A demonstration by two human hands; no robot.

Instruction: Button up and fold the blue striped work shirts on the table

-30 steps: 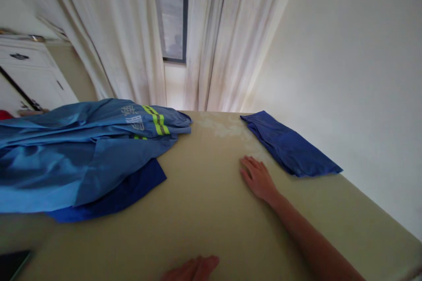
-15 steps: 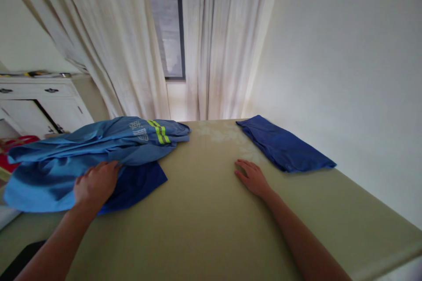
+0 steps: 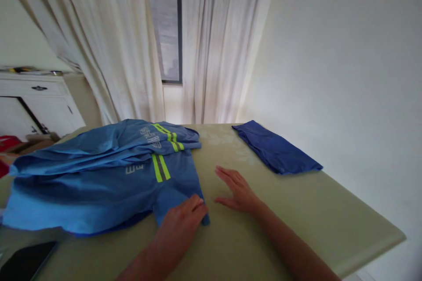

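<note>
A light blue work shirt (image 3: 95,193) with yellow-green reflective strips and pale lettering lies spread on the left half of the table. Its short sleeve reaches toward the middle, and my left hand (image 3: 183,221) is closed on that sleeve's edge. More blue cloth with the same strips lies bunched behind it. A bit of darker blue fabric peeks out under the shirt's near edge. My right hand (image 3: 237,191) hovers over or rests on the table just right of the sleeve, thumb and fingers apart, holding nothing.
A folded dark blue garment (image 3: 277,147) lies at the table's (image 3: 296,202) back right, near the wall. At the front left is a flat black object (image 3: 29,261). A white cabinet (image 3: 39,105) and red items stand beyond the left side; curtains (image 3: 217,44) hang behind.
My left hand has moved right and nearer, drawing the shirt's sleeve out over the table and covering most of the dark blue cloth. My right hand has shifted slightly left, its fingers spreading.
</note>
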